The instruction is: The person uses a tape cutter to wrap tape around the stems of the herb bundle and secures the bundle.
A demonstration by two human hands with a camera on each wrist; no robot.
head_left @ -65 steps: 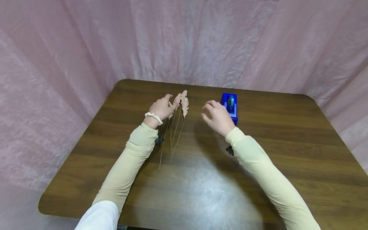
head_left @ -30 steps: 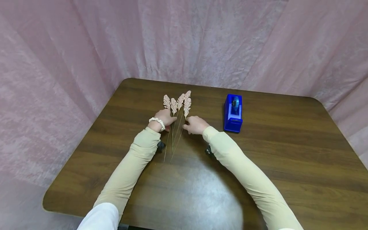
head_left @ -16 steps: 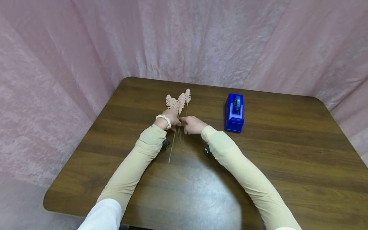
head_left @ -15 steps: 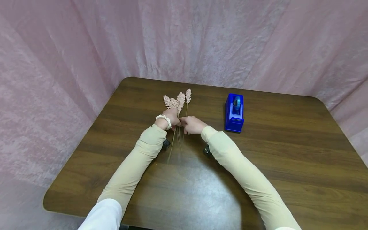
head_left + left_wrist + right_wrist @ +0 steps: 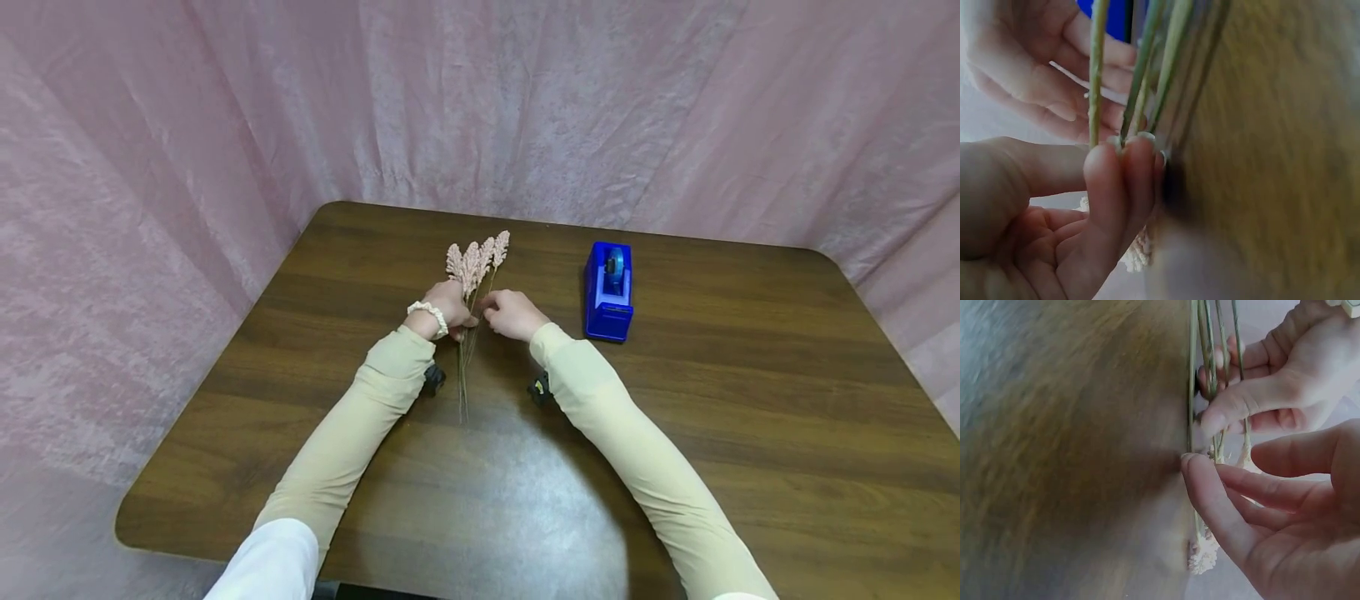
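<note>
My left hand (image 5: 448, 302) pinched the dried stems (image 5: 467, 333) low over the surface (image 5: 675, 417), so my right hand's (image 5: 512, 313) loosely spread fingers (image 5: 1222, 506) probably needed to nudge gently, aligning them.

stems (image 5: 463, 367): my left hand (image 5: 447, 302) covers their middle stretch
desk (image 5: 1285, 125): blurred in both wrist views
tape dispenser (image 5: 1113, 15): cut off by the top edge, left wrist view

Left hand (image 5: 1054, 206) pinching thin green stems (image 5: 1141, 81) against the brown wooden table (image 5: 1272, 144); right hand (image 5: 1041, 69) behind.
</note>
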